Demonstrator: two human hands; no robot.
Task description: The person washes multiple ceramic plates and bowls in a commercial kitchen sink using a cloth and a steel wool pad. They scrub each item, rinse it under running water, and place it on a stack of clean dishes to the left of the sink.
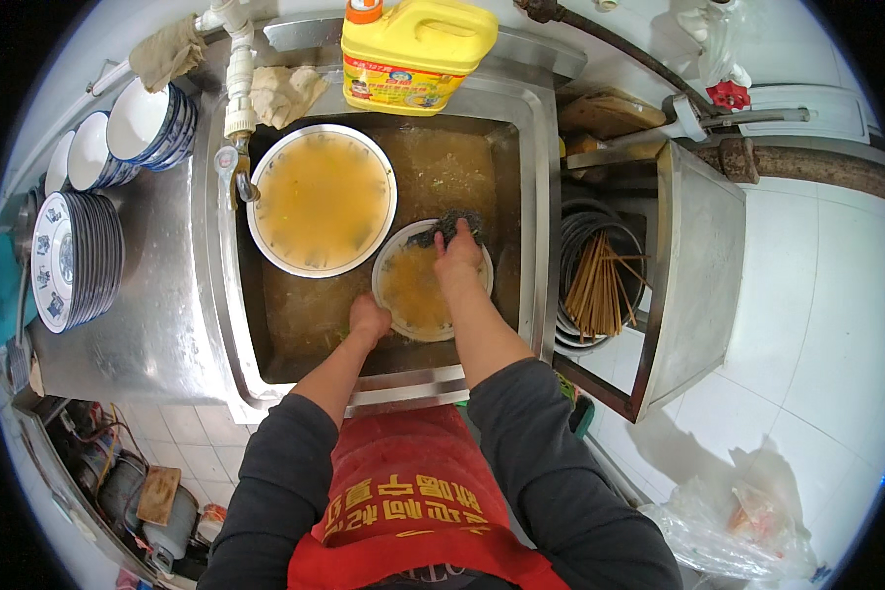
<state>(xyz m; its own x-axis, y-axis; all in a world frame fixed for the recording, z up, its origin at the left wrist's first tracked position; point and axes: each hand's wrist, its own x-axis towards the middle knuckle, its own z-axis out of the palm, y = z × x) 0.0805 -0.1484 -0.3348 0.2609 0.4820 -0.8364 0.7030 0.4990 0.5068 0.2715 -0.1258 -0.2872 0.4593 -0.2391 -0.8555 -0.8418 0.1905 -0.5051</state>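
Murky brown water fills a stainless steel sink (540,221) before me. My left hand (371,318) grips the near left rim of a white plate (413,287), which lies partly under cloudy water. In my right hand (459,251) is a dark metal scouring pad (457,225), pressed at the far right rim of that plate. A larger white dish (321,199) with a blue rim stands to the left, full of yellowish cloudy water. Over its left edge hangs a metal tap (245,177). The fingertips of my left hand are partly hidden under the water.
A yellow detergent jug (413,59) stands on the sink's back ledge beside a crumpled cloth (286,96). Stacked plates (81,258) and bowls (151,125) are on the left steel counter (162,295). To the right, chopsticks (601,291) stand in a pot by a metal-framed stand (697,273).
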